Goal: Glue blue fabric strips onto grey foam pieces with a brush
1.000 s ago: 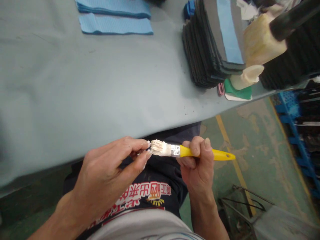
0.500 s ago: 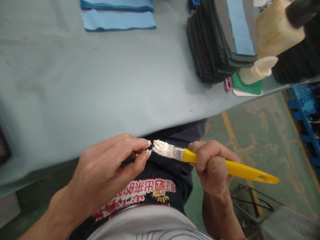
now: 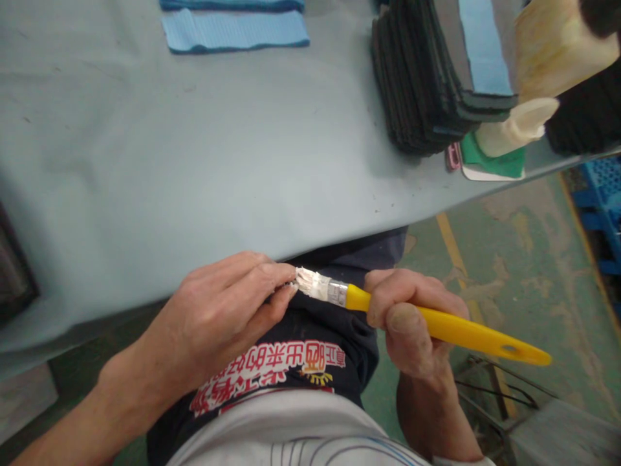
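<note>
My right hand (image 3: pixel 417 317) is wrapped round the yellow handle of a paintbrush (image 3: pixel 356 298), with the bristles pointing left. Whitish, crusted stuff coats the bristles and part of the metal band. At the bristle tips, the thumb and fingers of my left hand (image 3: pixel 233 291) are pinched together, touching the ends. White residue clings to those fingertips. Both hands are over my lap, just in front of the table edge.
A grey-green covered table (image 3: pixel 204 162) spans the view. Blue ribbed strips (image 3: pixel 237 32) lie at its far side. To the right stand a stack of black pieces (image 3: pixel 422 84), a yellowed container (image 3: pixel 563 48), a white bottle (image 3: pixel 514 129) on a green cloth (image 3: pixel 499 162), and a pink clip (image 3: pixel 453 157).
The left fingertips have moved from just apart from the bristles to touching their tips, and have closed together. The brush has shifted slightly left relative to the right hand's surroundings.
</note>
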`<state>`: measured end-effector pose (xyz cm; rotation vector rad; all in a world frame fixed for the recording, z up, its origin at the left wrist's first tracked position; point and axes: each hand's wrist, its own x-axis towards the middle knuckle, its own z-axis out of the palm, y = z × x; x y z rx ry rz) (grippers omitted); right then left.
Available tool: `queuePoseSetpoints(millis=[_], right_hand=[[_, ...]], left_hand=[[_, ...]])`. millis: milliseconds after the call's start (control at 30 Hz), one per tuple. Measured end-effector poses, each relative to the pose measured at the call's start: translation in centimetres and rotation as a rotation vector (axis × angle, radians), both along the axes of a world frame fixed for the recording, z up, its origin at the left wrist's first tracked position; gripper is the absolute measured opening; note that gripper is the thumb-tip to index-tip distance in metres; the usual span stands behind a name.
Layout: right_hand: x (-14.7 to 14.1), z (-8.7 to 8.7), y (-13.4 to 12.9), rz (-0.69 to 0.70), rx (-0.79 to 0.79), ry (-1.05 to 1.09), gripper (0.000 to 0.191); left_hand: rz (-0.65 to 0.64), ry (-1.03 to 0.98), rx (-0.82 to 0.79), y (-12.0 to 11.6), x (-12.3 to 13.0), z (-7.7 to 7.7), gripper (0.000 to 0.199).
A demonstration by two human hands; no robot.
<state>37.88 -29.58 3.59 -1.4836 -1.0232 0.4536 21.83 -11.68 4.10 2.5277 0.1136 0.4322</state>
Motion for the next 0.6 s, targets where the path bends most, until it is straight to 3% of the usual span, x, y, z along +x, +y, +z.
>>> queuePoseSetpoints(millis=[400, 600], right_hand=[[0.07, 0.63, 0.48, 0.060, 0.002, -0.036, 0.035], [-0.33, 0.42, 0.81, 0.072, 0.033, -0.085, 0.035]], left_hand=[[-0.048, 0.011, 0.132, 0.33, 0.16, 0.10, 0.029], [-0.004, 0.039, -0.059, -0.35, 0.14, 0.48, 0.025]])
